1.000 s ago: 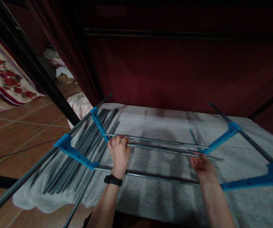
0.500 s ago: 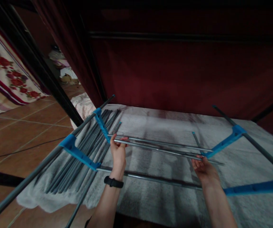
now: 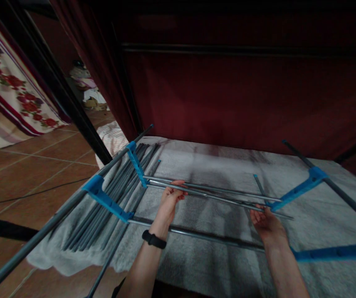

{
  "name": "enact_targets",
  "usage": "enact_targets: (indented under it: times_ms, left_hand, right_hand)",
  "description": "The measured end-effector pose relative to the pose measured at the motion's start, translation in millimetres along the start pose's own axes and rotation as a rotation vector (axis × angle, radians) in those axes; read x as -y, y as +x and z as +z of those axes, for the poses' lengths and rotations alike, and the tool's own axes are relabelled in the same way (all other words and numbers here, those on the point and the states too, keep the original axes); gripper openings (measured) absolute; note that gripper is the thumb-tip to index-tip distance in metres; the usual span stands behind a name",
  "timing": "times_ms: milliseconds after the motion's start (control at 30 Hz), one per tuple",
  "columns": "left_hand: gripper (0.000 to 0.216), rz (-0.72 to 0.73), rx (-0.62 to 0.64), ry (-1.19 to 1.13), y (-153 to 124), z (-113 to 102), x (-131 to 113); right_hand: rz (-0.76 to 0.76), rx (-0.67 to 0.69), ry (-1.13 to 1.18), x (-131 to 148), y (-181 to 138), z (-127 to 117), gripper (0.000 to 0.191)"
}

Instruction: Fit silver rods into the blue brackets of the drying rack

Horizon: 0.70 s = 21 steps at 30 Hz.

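Observation:
A thin silver metal rod (image 3: 210, 195) runs between my hands, above a grey-blanketed surface. My left hand (image 3: 172, 198), with a black band on its wrist, pinches it left of its middle. Near its right end my right hand (image 3: 262, 216) has its fingers curled round it, close to a blue connector. The rod lies beside a crossbar (image 3: 246, 193) of a frame made of grey tubes and blue plastic connectors. On the left are blue connectors (image 3: 105, 198) on a long grey tube (image 3: 53, 217); on the right is another blue connector (image 3: 302, 188) on a slanting tube.
Several loose grey tubes (image 3: 103, 211) lie in a bundle on the blanket (image 3: 209, 161) at the left. Dark red curtain (image 3: 227, 99) hangs behind. A black post (image 3: 69, 99) slants at the left, above a tiled floor (image 3: 25, 174).
My left hand has slid rightward along the rod, away from the left blue connector. My right hand stays near the rod's right end. The view has shifted slightly.

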State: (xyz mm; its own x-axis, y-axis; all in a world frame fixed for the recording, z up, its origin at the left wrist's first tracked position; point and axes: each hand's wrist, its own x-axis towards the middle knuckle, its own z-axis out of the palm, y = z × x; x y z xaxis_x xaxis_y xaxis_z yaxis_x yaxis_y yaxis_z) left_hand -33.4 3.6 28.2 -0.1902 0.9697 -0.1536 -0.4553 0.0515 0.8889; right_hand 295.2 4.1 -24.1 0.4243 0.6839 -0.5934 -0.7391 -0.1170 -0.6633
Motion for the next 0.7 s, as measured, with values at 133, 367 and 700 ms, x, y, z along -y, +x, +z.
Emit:
enact_targets:
  times_ms: [133, 367, 700]
  left_hand:
    - [0.039, -0.011, 0.109, -0.099, -3, 8, 1]
    - [0.033, -0.009, 0.125, -0.177, -1, 12, 4]
    - [0.031, 0.037, 0.177, -0.142, -3, 17, 9]
  right_hand:
    - [0.024, 0.008, 0.004, -2, -3, 4, 0.022]
    - [0.054, 0.008, 0.000, -2, -10, 9, 0.023]
    - [0.059, 0.106, 0.004, -13, -11, 8, 0.018]
